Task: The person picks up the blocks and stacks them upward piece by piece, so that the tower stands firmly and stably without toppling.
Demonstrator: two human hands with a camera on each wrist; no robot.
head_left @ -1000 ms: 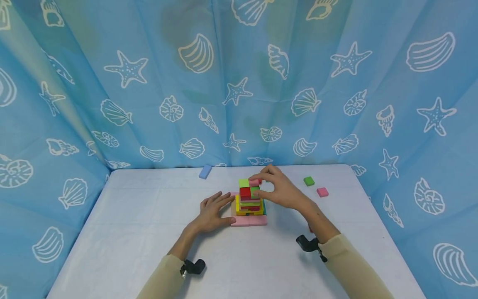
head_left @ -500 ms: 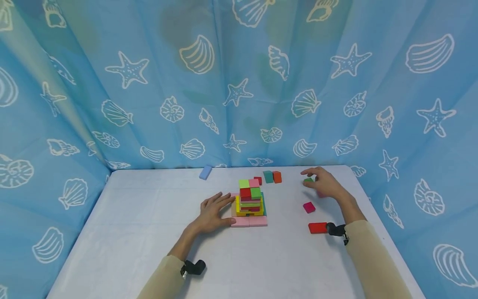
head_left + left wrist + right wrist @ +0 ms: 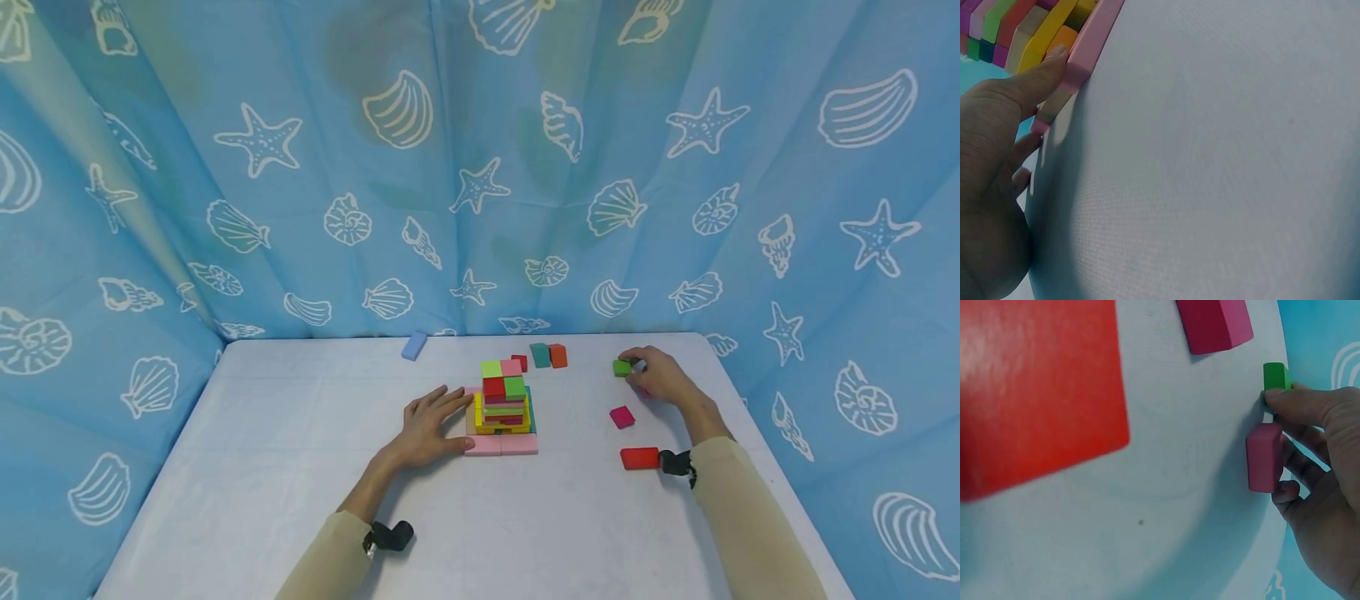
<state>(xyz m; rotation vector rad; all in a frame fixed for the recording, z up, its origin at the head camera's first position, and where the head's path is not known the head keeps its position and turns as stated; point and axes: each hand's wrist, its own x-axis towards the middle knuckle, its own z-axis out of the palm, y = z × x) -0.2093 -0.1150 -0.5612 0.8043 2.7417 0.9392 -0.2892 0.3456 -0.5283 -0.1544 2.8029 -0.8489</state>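
A tower of coloured wooden blocks (image 3: 503,410) rises in layers at mid-table, from a pink and tan base up to a light green and a pink block on top. My left hand (image 3: 426,429) rests beside it with fingers spread, thumb and fingertips at the base; the thumb (image 3: 1047,72) lies near the pink edge block (image 3: 1088,53). At the right rear, my right hand (image 3: 662,377) pinches a small green block (image 3: 621,368) between thumb and fingers. A pink block (image 3: 1263,459) sits under that hand, by the curled lower fingers, mostly hidden in the head view.
A magenta block (image 3: 622,417) and a longer red block (image 3: 640,458) lie nearer on the right. Teal (image 3: 540,355), orange (image 3: 558,356) and red (image 3: 522,363) blocks stand behind the tower; a blue block (image 3: 413,346) lies at the back edge. A shell-patterned curtain (image 3: 480,250) encloses the table.
My right hand has left the top of the tower, moved right across the table, and taken the green block between thumb and fingers. The left hand has stayed at the tower's base.
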